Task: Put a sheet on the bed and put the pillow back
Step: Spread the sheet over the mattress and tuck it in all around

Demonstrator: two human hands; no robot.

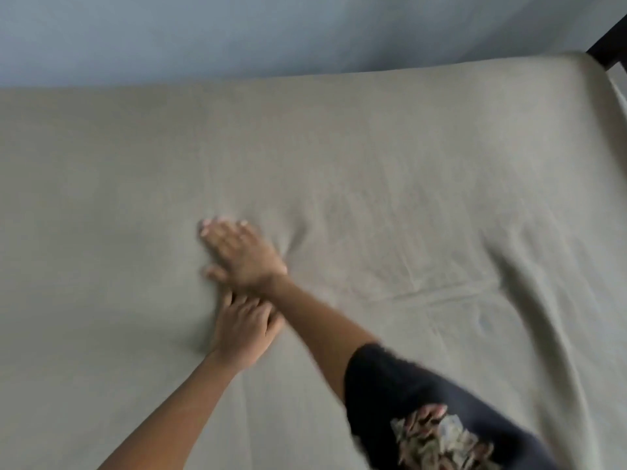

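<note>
A beige sheet point(407, 184) covers the whole bed in the head view. My right hand point(237, 252) lies flat on it left of centre, fingers straight and pointing to the far left. My left hand point(242, 329) rests flat on the sheet just below it, partly under my right wrist. Soft folds fan out from both hands. A long crease runs down the right side of the sheet. No pillow is in view.
A pale blue-grey wall point(271, 32) runs along the far edge of the bed. A dark bed frame post point(607, 42) stands at the top right corner.
</note>
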